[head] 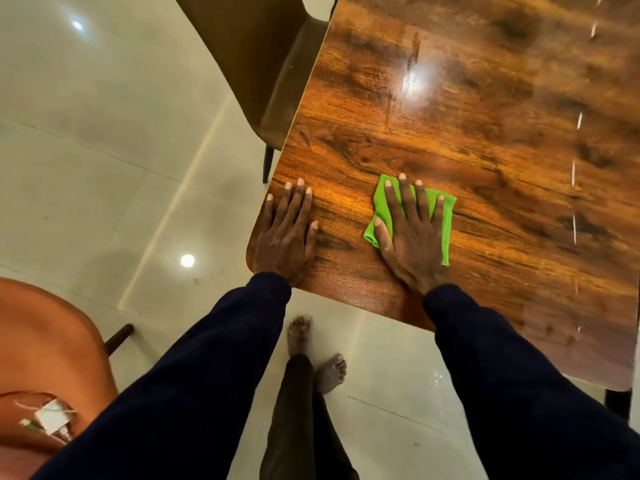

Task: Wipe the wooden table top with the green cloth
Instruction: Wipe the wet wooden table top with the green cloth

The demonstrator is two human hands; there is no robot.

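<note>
Fingers straight and spread apart on the right hand (412,237), pressing one crumpled green cloth (446,216) against the wooden table top (485,133) near its rounded corner. Left hand (287,233) nearby, fingers straight, close together, resting on glossy grained wood. Two chairs: tan chair (249,64), orange chair (45,341), on pale shiny floor tiles (104,133).

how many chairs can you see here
2: a brown chair at the left edge of the wooden table, and an orange chair at bottom left, apart from it. Others may lie out of frame.
</note>
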